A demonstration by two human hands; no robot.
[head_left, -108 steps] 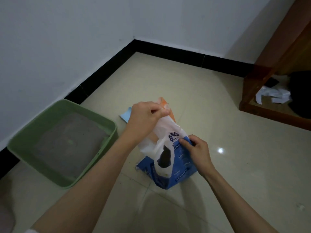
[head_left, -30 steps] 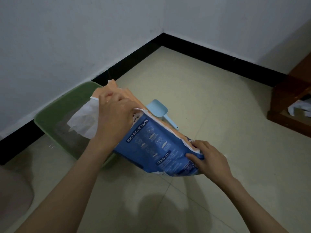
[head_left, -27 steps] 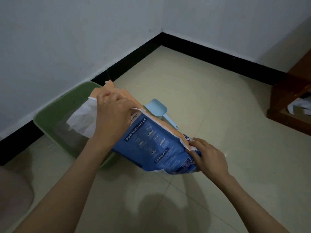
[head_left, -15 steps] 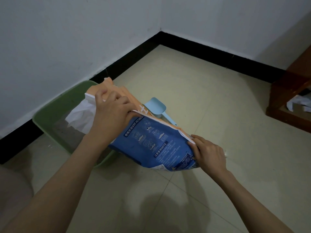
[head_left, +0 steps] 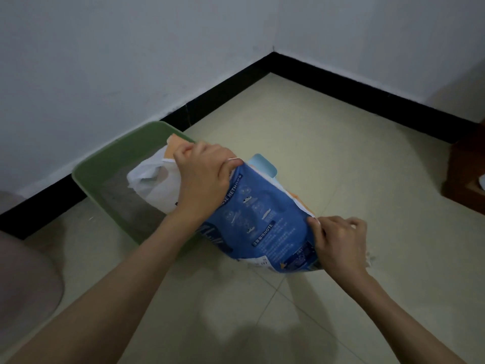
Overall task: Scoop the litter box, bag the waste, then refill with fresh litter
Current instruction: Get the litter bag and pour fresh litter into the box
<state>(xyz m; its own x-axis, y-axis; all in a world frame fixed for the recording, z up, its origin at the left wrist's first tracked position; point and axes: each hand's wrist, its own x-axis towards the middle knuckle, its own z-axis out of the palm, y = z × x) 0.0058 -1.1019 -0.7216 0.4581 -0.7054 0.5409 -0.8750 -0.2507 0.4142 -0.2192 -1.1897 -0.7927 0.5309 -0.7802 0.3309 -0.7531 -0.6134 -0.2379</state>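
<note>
The left hand has its fingers curled tight round the gathered top of the blue cat litter bag, near its mouth. The right hand pinches the bag's lower corner, thumb and fingers closed on the edge. Held between them, the bag lies tipped on its side, its white opened mouth pointing down and left over the inside of the green litter box; an orange panel of the bag shows at the top edge. The box sits on the tiled floor against the wall's black skirting, with grey litter covering its bottom. A light blue scoop peeks out just behind the bag. A brown wooden furniture piece stands at the right edge.
</note>
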